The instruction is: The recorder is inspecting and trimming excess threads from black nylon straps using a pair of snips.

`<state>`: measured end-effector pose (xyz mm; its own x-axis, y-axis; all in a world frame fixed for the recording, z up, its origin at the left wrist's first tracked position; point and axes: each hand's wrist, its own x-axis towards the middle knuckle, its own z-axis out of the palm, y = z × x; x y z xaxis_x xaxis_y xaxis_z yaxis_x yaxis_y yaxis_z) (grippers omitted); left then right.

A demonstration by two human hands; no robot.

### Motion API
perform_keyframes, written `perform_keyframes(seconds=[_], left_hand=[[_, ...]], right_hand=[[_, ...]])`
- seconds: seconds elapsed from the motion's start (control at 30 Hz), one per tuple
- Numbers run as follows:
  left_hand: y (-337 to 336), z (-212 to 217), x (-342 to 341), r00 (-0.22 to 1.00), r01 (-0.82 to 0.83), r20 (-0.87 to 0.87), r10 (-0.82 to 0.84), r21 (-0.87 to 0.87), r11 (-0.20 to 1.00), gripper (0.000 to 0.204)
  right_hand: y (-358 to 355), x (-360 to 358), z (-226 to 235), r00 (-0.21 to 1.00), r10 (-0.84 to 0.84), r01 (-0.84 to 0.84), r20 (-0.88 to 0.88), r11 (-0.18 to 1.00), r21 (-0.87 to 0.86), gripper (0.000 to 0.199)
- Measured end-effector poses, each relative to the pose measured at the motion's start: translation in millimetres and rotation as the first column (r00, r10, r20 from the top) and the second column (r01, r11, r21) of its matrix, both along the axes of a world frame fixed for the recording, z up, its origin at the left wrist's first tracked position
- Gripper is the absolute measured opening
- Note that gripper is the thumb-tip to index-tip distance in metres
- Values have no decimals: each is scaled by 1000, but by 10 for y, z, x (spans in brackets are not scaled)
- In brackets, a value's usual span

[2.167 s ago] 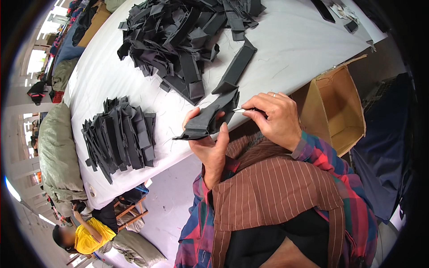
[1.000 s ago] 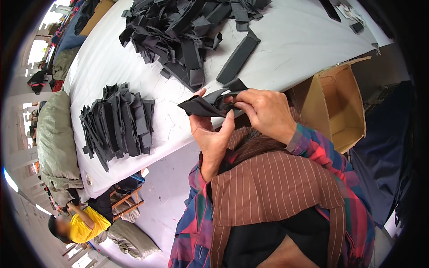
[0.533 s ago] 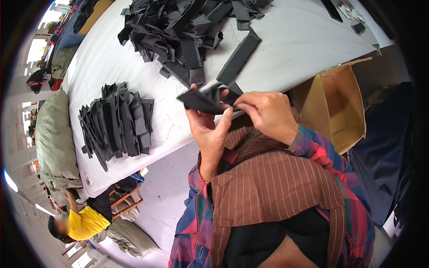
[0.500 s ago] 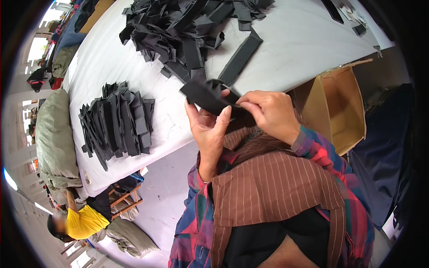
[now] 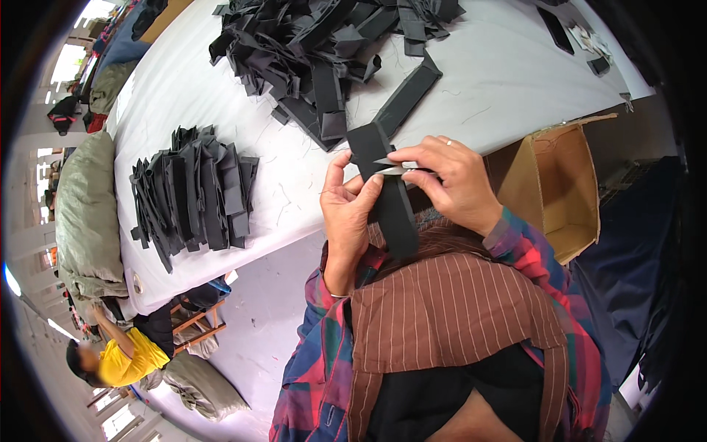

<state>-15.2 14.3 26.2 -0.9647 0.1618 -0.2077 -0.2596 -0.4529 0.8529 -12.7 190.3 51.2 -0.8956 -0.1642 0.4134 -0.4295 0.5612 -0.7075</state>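
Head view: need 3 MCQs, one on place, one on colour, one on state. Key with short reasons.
1. Where does the cardboard box stand?
A. on the white table
B. off the table's near edge, at the person's right
C. under the neat stack

2. What colour is the fabric strip in the hands?
A. black
B. yellow
C. white

3. How is the strip held?
A. lying loose on the table
B. left hand under it, right hand on top with small metal snips
C. hanging from one hand only

Key: 1 B, the box sits beyond the edge of the white table; 2 A, it is black like the loose pile and the neat stack; 3 B, both hands grip it.
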Motion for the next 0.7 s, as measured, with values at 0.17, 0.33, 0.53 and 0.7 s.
perform_keyframes(seconds=[0.17, 0.33, 0.53, 0.7], left_hand=[[3, -30, 16, 997, 65, -28, -67, -51, 997, 46], [0, -9, 35, 995, 98, 22, -97, -59, 993, 46], [-55, 22, 30, 990, 139, 31, -137, -74, 988, 50], [-118, -29, 34, 987, 147, -36, -157, -198, 969, 48]], right_hand=[[-116, -83, -4, 990, 45, -19, -134, 982, 189, 19], [-37, -143, -68, 995, 45, -26, -92, 980, 199, 14], [21, -195, -9, 997, -38, 41, -71, 998, 38, 19], [22, -237, 64, 997, 27, -17, -69, 989, 147, 22]])
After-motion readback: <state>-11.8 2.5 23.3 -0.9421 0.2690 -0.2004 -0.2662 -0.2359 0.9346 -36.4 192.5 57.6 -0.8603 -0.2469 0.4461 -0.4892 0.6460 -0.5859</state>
